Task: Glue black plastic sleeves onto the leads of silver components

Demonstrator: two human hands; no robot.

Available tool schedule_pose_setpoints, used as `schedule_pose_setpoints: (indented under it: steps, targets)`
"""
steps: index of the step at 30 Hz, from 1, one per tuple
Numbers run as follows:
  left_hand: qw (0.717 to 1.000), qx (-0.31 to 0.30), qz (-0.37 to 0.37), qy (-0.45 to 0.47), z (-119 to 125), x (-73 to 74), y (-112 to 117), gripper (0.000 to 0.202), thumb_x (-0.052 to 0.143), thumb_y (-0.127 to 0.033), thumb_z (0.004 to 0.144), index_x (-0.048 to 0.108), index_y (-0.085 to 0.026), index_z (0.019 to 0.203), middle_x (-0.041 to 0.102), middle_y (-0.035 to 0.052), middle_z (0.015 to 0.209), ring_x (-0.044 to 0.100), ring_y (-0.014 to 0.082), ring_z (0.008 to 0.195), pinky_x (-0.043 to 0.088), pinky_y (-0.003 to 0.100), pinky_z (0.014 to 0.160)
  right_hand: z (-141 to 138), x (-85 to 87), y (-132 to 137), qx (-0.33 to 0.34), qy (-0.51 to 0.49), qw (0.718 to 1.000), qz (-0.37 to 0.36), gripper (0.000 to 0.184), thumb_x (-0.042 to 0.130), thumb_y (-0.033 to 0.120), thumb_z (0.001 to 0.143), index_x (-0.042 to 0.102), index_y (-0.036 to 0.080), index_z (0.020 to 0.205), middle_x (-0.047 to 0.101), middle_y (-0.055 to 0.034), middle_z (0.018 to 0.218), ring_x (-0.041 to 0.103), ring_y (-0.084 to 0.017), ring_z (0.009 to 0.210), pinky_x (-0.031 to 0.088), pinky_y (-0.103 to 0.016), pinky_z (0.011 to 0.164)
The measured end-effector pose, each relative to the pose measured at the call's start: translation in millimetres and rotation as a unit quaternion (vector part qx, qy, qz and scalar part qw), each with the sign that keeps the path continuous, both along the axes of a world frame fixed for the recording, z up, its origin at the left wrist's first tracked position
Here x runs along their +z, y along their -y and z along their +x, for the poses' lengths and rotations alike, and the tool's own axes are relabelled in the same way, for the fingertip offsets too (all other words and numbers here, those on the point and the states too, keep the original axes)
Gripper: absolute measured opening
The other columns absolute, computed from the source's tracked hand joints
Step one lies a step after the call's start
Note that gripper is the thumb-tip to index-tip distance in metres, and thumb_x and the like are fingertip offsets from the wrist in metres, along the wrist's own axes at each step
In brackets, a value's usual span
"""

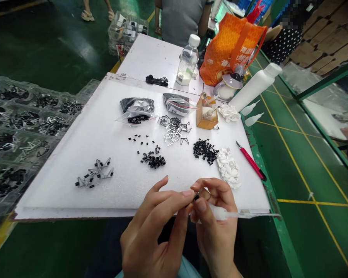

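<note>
My left hand [153, 227] pinches a small black component [196, 197] between thumb and fingertips. My right hand [217, 212] grips a white plastic dropper [237, 213], whose thin clear nozzle points right, and its fingers curl close to the black piece. On the white foam sheet [75, 185] in front of them lie a heap of small black components [205, 150], a smaller scatter of them [153, 160], a cluster of metal-legged parts [94, 173] and tangled metal pins [172, 129]. Two plastic zip bags [137, 110] hold more black pieces.
White crumpled tissue [228, 168] and a red craft knife [251, 163] lie at the board's right. A cardboard holder with small bottles [206, 114], a white squeeze bottle [255, 87], an orange bag [232, 48] and stacked clear trays [17, 123] surround the board. People stand beyond it.
</note>
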State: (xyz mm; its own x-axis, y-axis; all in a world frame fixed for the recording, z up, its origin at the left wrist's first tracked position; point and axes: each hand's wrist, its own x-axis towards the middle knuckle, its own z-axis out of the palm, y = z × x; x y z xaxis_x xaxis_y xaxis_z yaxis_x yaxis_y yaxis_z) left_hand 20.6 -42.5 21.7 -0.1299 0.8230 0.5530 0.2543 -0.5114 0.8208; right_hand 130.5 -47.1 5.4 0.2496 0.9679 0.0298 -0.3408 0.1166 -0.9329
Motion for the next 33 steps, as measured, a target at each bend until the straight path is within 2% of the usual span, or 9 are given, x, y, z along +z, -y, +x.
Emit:
schedule_pose_setpoints:
  steps: [2,5,9,13,16,18,20,26,33]
  targets:
    - [0.999,0.0,-0.033,0.023,2,0.8,2,0.051,0.067,0.014,0.081,0.071,-0.021,0.118,0.079,-0.0047,0.104,0.075,0.0126,0.096,0.056,0.033,0.11,0,-0.5,1,0.007,-0.003,1.0,-0.006,0.026,0.078,0.024,0.09,0.074,0.035,0.112,0.075,0.001,0.095,0.057,-0.005,0.055,0.052,-0.016,0.051]
    - [0.983,0.008,-0.153,0.102,2,3.4,5,0.045,0.068,0.002,0.088,0.074,-0.034,0.114,0.08,-0.0093,0.106,0.074,0.0104,0.105,0.057,0.02,0.101,8,1.4,-9,0.014,0.002,1.0,-0.016,0.02,0.075,0.032,0.092,0.074,0.034,0.112,0.074,0.0005,0.097,0.049,-0.004,0.049,0.046,-0.018,0.048]
    - [0.899,-0.054,-0.343,0.267,-4,5.5,0,0.019,0.079,-0.026,0.091,0.078,-0.039,0.105,0.08,-0.0084,0.1,0.078,0.0094,0.092,0.06,0.013,0.083,52,8.4,-66,-0.052,0.106,0.993,0.005,0.02,0.073,0.039,0.091,0.076,0.026,0.106,0.071,-0.002,0.099,0.04,-0.004,0.049,0.04,-0.024,0.051]
    - [0.812,-0.085,-0.437,0.377,-11,6.1,-9,0.023,0.088,-0.037,0.082,0.08,-0.033,0.103,0.077,-0.0045,0.094,0.076,0.0102,0.089,0.059,0.012,0.082,106,13.9,-155,-0.139,0.331,0.932,0.046,0.039,0.079,0.031,0.082,0.073,0.023,0.12,0.067,-0.0012,0.091,0.048,-0.011,0.058,0.04,-0.028,0.056]
    - [0.785,-0.068,-0.471,0.397,-14,5.6,-12,0.032,0.091,-0.04,0.076,0.08,-0.031,0.105,0.076,-0.0024,0.097,0.074,0.0116,0.091,0.059,0.014,0.083,123,16.8,-201,-0.058,0.492,0.868,0.041,0.036,0.079,0.031,0.081,0.076,0.02,0.115,0.069,-0.0012,0.08,0.053,-0.015,0.062,0.043,-0.031,0.062]
    - [0.777,-0.053,-0.482,0.401,-16,4.2,-12,0.037,0.093,-0.041,0.074,0.079,-0.031,0.107,0.075,-0.0015,0.1,0.073,0.0129,0.095,0.059,0.015,0.085,122,19.0,-215,-0.011,0.535,0.844,0.046,0.024,0.078,0.034,0.082,0.08,0.019,0.1,0.073,-0.0026,0.079,0.057,-0.017,0.065,0.043,-0.031,0.064]
    - [0.778,-0.035,-0.485,0.397,-19,2.3,-13,0.04,0.093,-0.042,0.073,0.079,-0.03,0.109,0.074,-0.0009,0.102,0.071,0.0136,0.098,0.057,0.016,0.087,118,21.1,-218,-0.016,0.546,0.835,0.06,0.021,0.075,0.038,0.084,0.08,0.018,0.088,0.076,-0.0042,0.079,0.06,-0.018,0.067,0.043,-0.031,0.064]
    - [0.795,-0.011,-0.473,0.38,-26,-0.4,-15,0.038,0.092,-0.043,0.074,0.079,-0.031,0.108,0.072,-0.0013,0.111,0.071,0.0139,0.101,0.056,0.016,0.089,114,20.5,-217,-0.085,0.573,0.81,0.095,0.036,0.064,0.05,0.092,0.079,0.018,0.082,0.076,-0.0061,0.072,0.063,-0.021,0.065,0.042,-0.032,0.063]
    - [0.827,0.011,-0.426,0.367,-24,0.2,-8,0.033,0.091,-0.042,0.075,0.08,-0.032,0.105,0.078,-0.0023,0.103,0.072,0.0132,0.099,0.057,0.015,0.086,110,18.5,-219,-0.119,0.56,0.811,0.122,0.033,0.069,0.049,0.089,0.076,0.02,0.075,0.072,-0.0046,0.066,0.061,-0.022,0.063,0.043,-0.034,0.065]
